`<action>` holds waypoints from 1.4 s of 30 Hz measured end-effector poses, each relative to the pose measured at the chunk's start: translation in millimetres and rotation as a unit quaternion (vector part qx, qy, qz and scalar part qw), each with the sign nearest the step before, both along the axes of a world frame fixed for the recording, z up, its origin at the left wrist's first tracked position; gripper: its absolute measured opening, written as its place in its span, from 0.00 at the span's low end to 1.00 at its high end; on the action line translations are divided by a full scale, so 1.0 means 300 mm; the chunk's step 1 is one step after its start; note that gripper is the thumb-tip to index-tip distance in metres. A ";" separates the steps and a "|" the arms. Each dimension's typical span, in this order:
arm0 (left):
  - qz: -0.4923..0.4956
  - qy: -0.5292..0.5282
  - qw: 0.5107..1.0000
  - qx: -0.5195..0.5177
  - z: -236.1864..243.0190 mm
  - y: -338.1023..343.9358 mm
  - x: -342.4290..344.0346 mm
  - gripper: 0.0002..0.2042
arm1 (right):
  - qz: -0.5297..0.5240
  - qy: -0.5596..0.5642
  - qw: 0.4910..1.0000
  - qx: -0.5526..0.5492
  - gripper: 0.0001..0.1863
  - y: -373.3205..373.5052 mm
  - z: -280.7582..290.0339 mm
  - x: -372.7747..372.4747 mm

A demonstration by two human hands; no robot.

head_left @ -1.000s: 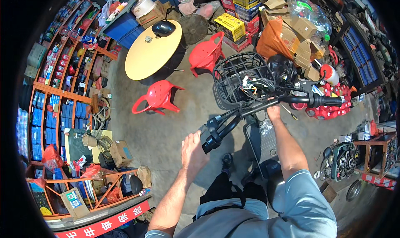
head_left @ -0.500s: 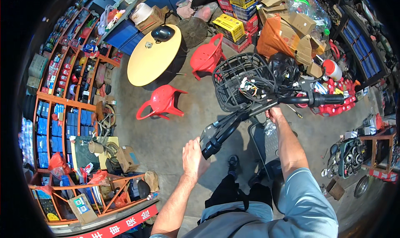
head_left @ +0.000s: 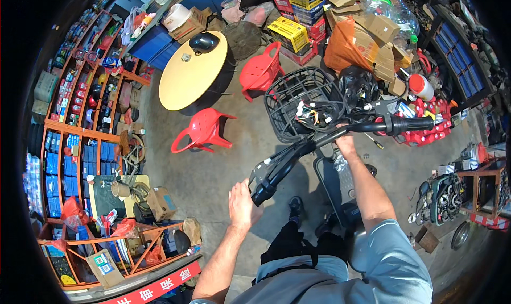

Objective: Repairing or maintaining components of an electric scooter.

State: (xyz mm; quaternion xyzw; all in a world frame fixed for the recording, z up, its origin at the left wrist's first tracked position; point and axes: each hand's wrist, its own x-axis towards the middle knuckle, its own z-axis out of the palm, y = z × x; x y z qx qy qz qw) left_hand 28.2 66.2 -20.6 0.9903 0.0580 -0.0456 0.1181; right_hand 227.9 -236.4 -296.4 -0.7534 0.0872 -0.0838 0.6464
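Note:
A black handlebar [head_left: 290, 167] of a scooter or electric bike slants across the middle, its right end farther from me. My left hand [head_left: 243, 204] is closed round the handlebar's left end, beside a brake lever. My right hand [head_left: 345, 143] is closed just below the bar's centre, its fingertips largely hidden by the bar, so what it grips does not show. Beyond the bar sits a black front basket [head_left: 298, 94], with a tangle of loose wires and connectors [head_left: 311, 114] at its near side. The right grip [head_left: 418, 124] has no hand on it.
Two red plastic chairs [head_left: 203, 129] and a round yellow table [head_left: 189, 75] stand left of the basket. Orange shelves [head_left: 80, 127] line the left side. Cardboard boxes [head_left: 382, 28] and bottles are piled at the far right. A screwdriver [head_left: 374, 141] lies near the bar.
The whole view has shifted slightly. The handlebar and basket have moved a little to the left, with both hands staying at their places on or by the bar.

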 end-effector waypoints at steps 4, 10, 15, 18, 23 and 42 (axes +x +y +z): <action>0.015 -0.024 1.000 -0.001 -0.038 0.059 -0.083 0.32 | 0.042 -0.125 0.970 -0.205 0.13 0.072 0.053 -0.011; 0.066 0.007 0.998 -0.013 -0.039 0.023 -0.124 0.33 | 0.088 -0.100 0.933 -0.336 0.24 0.060 0.089 -0.020; 0.035 -0.019 0.999 -0.011 -0.048 0.029 -0.112 0.33 | 0.139 -0.098 0.876 -0.452 0.19 0.016 0.063 0.016; 0.050 -0.019 0.999 -0.007 -0.041 0.045 -0.130 0.32 | 0.166 -0.059 0.866 -0.468 0.14 0.081 0.135 0.011; 0.045 -0.019 0.999 -0.012 -0.044 0.039 -0.120 0.32 | 0.154 -0.057 0.882 -0.442 0.10 0.072 0.145 0.001; 0.034 -0.044 0.998 -0.020 -0.042 0.014 -0.101 0.31 | 0.133 0.087 0.987 0.015 0.18 0.013 -0.190 0.085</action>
